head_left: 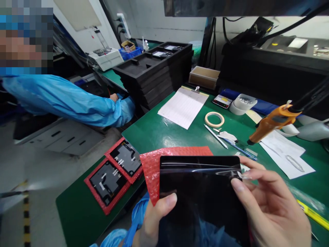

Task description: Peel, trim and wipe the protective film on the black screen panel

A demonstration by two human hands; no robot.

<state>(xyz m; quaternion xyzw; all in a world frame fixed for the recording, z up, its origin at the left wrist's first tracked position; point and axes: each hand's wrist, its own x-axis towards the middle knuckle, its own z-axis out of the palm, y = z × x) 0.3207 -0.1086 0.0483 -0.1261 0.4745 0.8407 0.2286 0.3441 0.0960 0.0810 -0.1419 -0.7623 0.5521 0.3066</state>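
Observation:
A black, glossy tablet screen (197, 202) is held up in front of me. My left hand (160, 212) grips its left edge, thumb lying on the front face and the other fingers hidden behind. My right hand (272, 202) is at the upper right corner, thumb and index finger closed on a small whitish tab of the clear film (238, 174). That film shows a bright crease across the screen's top. Behind the screen, a sheet of red bubble wrap (151, 168) sticks out at the left and top.
Two opened device parts (109, 181) lie on red bubble wrap at the left. Beyond are a clipboard (183, 106), a tape roll (214, 119), a hanging orange electric screwdriver (272, 123), a yellow cutter (313, 214) and stacked black foam trays (154, 75). A blue-sleeved co-worker (69, 99) sits left.

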